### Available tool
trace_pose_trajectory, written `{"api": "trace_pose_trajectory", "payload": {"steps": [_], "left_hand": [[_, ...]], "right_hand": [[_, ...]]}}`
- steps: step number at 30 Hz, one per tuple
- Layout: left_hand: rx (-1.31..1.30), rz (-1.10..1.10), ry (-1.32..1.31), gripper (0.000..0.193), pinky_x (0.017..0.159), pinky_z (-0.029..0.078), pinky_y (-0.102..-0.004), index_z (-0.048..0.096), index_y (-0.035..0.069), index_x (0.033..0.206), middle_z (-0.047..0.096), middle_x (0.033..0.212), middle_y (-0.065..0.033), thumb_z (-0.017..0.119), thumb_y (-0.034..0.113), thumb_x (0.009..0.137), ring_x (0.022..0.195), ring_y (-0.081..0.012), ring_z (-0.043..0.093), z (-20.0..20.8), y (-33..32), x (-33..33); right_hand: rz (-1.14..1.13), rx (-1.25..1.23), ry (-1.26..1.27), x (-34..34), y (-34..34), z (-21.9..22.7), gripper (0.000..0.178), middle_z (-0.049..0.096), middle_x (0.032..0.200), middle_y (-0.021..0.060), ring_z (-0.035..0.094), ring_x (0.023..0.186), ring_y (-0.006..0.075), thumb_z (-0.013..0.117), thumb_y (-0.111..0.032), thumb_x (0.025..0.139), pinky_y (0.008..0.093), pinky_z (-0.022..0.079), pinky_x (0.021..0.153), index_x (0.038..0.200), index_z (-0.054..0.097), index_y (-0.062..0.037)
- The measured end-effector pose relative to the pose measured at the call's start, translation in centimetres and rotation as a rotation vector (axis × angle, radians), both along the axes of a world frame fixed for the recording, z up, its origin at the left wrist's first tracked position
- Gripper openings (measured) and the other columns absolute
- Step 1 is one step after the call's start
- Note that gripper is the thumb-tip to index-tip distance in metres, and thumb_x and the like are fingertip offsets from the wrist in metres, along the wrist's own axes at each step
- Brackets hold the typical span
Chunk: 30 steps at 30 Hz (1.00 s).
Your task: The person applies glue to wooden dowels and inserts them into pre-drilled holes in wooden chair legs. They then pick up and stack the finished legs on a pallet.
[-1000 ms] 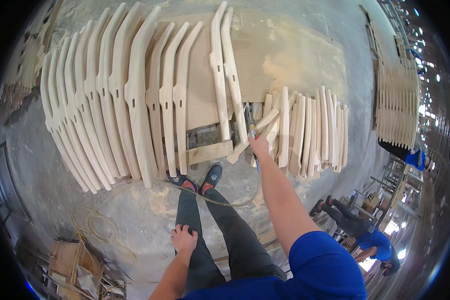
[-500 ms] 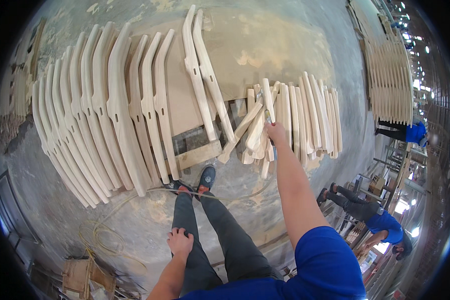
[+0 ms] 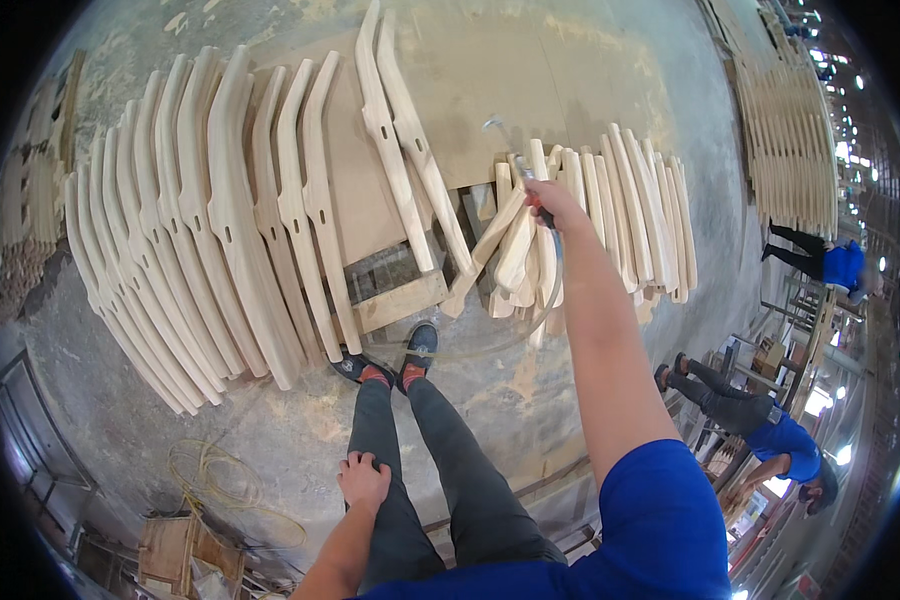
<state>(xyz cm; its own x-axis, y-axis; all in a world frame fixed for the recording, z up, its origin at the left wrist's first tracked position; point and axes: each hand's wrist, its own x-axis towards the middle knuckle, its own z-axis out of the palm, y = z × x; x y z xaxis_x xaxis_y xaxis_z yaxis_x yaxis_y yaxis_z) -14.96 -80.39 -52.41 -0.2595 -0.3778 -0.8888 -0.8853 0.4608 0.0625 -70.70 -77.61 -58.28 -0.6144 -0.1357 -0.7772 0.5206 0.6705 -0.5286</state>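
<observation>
My right hand (image 3: 558, 205), arm stretched forward, is closed around an air blow gun (image 3: 522, 168) with a red and black grip and a thin bent nozzle. Below the hand hangs the gun's hose (image 3: 553, 297). Underneath is a pile of short pale wooden pieces (image 3: 518, 250), some lying crosswise. My left hand (image 3: 364, 481) rests on my left knee with its fingers spread and nothing visible in it. Two long slotted wooden chair-leg-like pieces (image 3: 410, 150) lie left of the pile, apart from a long row of similar bent pieces (image 3: 200, 220).
The wooden pieces lie over brown sheets (image 3: 580, 75) and a low wooden pallet (image 3: 400, 303). A coiled yellowish hose (image 3: 220, 475) is on the floor at lower left, near a wooden box (image 3: 170, 550). At right are a stacked row of wood (image 3: 792, 150) and two people in blue shirts.
My right hand has risen a little away from the pile and turned, so the blow gun's nozzle now points forward and left. My left hand stays on the knee.
</observation>
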Motion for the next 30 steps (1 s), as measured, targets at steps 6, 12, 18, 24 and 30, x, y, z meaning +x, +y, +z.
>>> {"api": "trace_pose_trajectory", "payload": {"steps": [6, 12, 18, 24, 30], "left_hand": [[0.004, -0.023, -0.001, 0.034, 0.089, 0.040, -0.0430, 0.064, 0.014, 0.103, 0.052, 0.117, -0.0053, 0.056, 0.033, 0.077, 0.109, -0.0277, 0.046, -0.1, -0.4, -0.5], [-0.012, -0.030, 0.028, 0.033, 0.088, 0.042, -0.0427, 0.065, 0.014, 0.101, 0.053, 0.116, -0.0055, 0.058, 0.032, 0.075, 0.110, -0.0281, 0.047, -0.2, -0.3, -0.6], [0.001, -0.074, 0.051, 0.034, 0.089, 0.043, -0.0423, 0.065, 0.014, 0.102, 0.054, 0.116, -0.0053, 0.057, 0.033, 0.075, 0.110, -0.0283, 0.047, -0.4, -0.7, -1.0], [-0.007, -0.092, 0.008, 0.034, 0.089, 0.041, -0.0443, 0.065, 0.014, 0.102, 0.054, 0.114, -0.0056, 0.056, 0.033, 0.075, 0.110, -0.0280, 0.046, -0.4, -0.9, -1.3], [0.038, -0.060, -0.033, 0.036, 0.090, 0.042, -0.0441, 0.064, 0.014, 0.105, 0.053, 0.115, -0.0050, 0.056, 0.033, 0.075, 0.111, -0.0273, 0.046, -0.2, -0.5, -0.9]], "right_hand": [[-0.195, -0.056, 0.193, -0.5, -0.6, -0.7, 0.031, 0.055, 0.065, 0.0069, 0.049, 0.045, 0.0130, 0.058, -0.031, 0.088, 0.0286, 0.040, 0.040, 0.080, 0.054, -0.0014], [-0.295, -0.032, 0.293, -7.2, 1.9, 4.4, 0.036, 0.057, 0.069, 0.0087, 0.052, 0.049, 0.0144, 0.054, -0.034, 0.090, 0.0273, 0.040, 0.040, 0.089, 0.052, 0.0013], [-0.425, -0.290, 0.011, -7.1, 4.8, 5.7, 0.036, 0.058, 0.077, 0.0099, 0.055, 0.056, 0.0156, 0.050, -0.038, 0.092, 0.0256, 0.040, 0.039, 0.097, 0.051, -0.0031], [0.161, -0.063, -0.147, 7.6, 2.9, -0.4, 0.034, 0.053, 0.061, 0.0026, 0.052, 0.050, 0.0115, 0.053, -0.037, 0.091, 0.0251, 0.037, 0.038, 0.078, 0.056, -0.0060], [0.177, -0.117, -0.036, 11.2, -1.5, -3.1, 0.032, 0.054, 0.061, 0.0029, 0.047, 0.043, 0.0102, 0.053, -0.033, 0.090, 0.0266, 0.036, 0.038, 0.079, 0.056, -0.0029]]}}
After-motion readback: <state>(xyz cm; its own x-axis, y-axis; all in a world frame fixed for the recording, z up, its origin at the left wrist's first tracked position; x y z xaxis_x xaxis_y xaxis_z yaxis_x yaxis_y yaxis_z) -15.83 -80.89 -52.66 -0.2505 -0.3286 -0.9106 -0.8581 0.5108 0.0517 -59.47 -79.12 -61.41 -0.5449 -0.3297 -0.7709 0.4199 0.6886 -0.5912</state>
